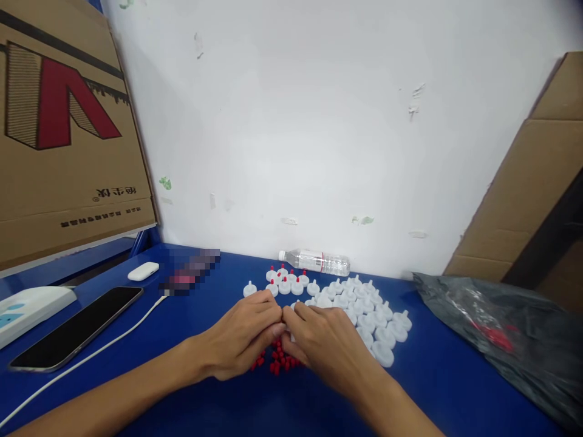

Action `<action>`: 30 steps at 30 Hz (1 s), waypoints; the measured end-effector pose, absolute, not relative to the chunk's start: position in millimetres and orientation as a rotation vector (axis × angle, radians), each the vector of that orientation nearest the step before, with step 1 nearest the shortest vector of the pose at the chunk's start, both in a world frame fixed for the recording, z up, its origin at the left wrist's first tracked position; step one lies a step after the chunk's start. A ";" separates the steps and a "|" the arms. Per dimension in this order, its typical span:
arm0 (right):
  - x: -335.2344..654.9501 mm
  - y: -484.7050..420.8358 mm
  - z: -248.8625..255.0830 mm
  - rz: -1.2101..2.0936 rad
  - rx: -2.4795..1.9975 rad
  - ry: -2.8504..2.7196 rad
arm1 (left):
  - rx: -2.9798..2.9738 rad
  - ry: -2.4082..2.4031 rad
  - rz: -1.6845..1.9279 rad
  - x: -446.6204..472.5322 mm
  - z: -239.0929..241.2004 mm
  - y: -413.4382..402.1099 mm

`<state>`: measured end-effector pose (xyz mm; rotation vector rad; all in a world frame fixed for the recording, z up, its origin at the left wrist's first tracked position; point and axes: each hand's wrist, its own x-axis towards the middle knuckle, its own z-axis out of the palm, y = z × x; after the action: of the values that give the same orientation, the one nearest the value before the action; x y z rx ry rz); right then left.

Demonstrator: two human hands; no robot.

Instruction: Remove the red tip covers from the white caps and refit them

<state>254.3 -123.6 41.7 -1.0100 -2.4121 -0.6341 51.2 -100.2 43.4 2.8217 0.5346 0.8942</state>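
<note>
Head view: blue tabletop (432,388) runs back to a white wall. Tall brown cardboard box (68,152) far left, another (537,182) right. Crumpled black plastic bag (523,315) fills the right side. Black phone (77,328) w/ white cable (91,353) lies left. Clear plastic bottle (319,262) lies on its side by the wall. White plastic disc caps (378,321) cluster just right of the hands, a few red-tipped ones (286,282) on the far side. Left hand (237,343) & right hand (328,343) meet, each grip pinched together, fingertip to fingertip; what's between is hidden. Tiny red plastic plugs (277,363) lie loose beneath them. Risk, prob.: a wrist sweep scatters the plugs & they roll. Near edge is out of frame. Open room is mostly near-centre and between hands & bag.
</note>
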 end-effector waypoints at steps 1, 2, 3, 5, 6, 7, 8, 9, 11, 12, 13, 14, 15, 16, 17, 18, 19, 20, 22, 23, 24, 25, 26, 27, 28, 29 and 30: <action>254.6 -123.8 42.1 -0.633 -1.007 -2.404 | 2.823 0.529 0.909 50.8 43.4 -100.5; 254.9 -123.9 42.6 -0.631 -1.001 -2.399 | 2.825 0.525 0.927 50.2 43.2 -100.6; 255.3 -124.1 42.9 -0.630 -0.988 -2.397 | 2.828 0.524 0.947 49.5 42.9 -100.7; 256.1 -124.1 43.5 -0.637 -0.950 -2.398 | 2.833 0.532 0.988 48.3 42.0 -100.6; 256.5 -124.1 43.7 -0.645 -0.935 -2.400 | 2.835 0.540 1.003 47.8 41.8 -100.6; 257.0 -124.0 44.0 -0.652 -0.926 -2.405 | 2.836 0.554 1.012 47.3 41.7 -100.5; 257.4 -123.8 44.3 -0.660 -0.922 -2.414 | 2.839 0.567 1.010 47.1 41.9 -100.5; 257.9 -123.6 44.5 -0.666 -0.922 -2.428 | 2.843 0.576 0.997 46.9 42.4 -100.6; 258.9 -123.1 44.7 -0.679 -0.928 -2.457 | 2.848 0.582 0.951 47.2 43.8 -101.0; 259.3 -122.8 44.4 -0.686 -0.929 -2.468 | 2.845 0.578 0.925 47.5 44.6 -101.2; 259.3 -122.5 43.9 -0.689 -0.933 -2.473 | 2.837 0.572 0.901 47.9 45.4 -101.5; 259.1 -122.3 43.2 -0.688 -0.941 -2.477 | 2.823 0.572 0.879 48.4 46.1 -101.9; 258.5 -122.0 42.3 -0.684 -0.952 -2.483 | 2.805 0.580 0.861 48.9 46.7 -102.2; 257.9 -121.7 41.6 -0.676 -0.961 -2.491 | 2.782 0.597 0.848 49.3 47.1 -102.5; 257.3 -121.4 41.0 -0.665 -0.971 -2.500 | 2.758 0.618 0.838 49.4 47.5 -102.8; 257.2 -120.9 40.9 -0.660 -0.975 -2.503 | 2.733 0.638 0.833 49.1 47.8 -103.0; 258.0 -120.1 41.3 -0.666 -0.975 -2.500 | 2.707 0.659 0.836 48.5 48.1 -103.2; 260.1 -118.8 42.4 -0.684 -0.975 -2.490 | 2.679 0.683 0.847 47.5 48.6 -103.2; 268.7 -114.6 46.3 -0.739 -1.005 -2.433 | 2.620 0.742 0.891 44.5 49.8 -103.0; 274.8 -111.8 48.9 -0.771 -1.036 -2.385 | 2.595 0.775 0.920 42.8 50.6 -102.6; 281.6 -108.7 51.4 -0.790 -1.078 -2.328 | 2.577 0.804 0.948 41.4 51.4 -102.2; 288.3 -105.7 53.8 -0.803 -1.116 -2.258 | 2.572 0.824 0.969 40.3 52.1 -101.7; 294.0 -103.1 55.6 -0.794 -1.155 -2.206 | 2.582 0.830 0.978 39.8 52.7 -101.3; 298.4 -101.1 56.8 -0.774 -1.188 -2.157 | 2.601 0.828 0.975 40.1 53.1 -101.1; 300.8 -99.9 57.2 -0.743 -1.213 -2.124 | 2.624 0.817 0.960 41.1 53.3 -101.2; 301.4 -99.4 56.9 -0.702 -1.230 -2.106 | 2.654 0.799 0.931 42.7 53.3 -101.6; 300.3 -99.7 56.1 -0.658 -1.236 -2.096 | 2.690 0.779 0.890 44.8 53.1 -102.3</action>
<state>300.3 -99.7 56.1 -1.2363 -2.0963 -0.6580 44.8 -102.3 53.1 2.6899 0.7793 0.8904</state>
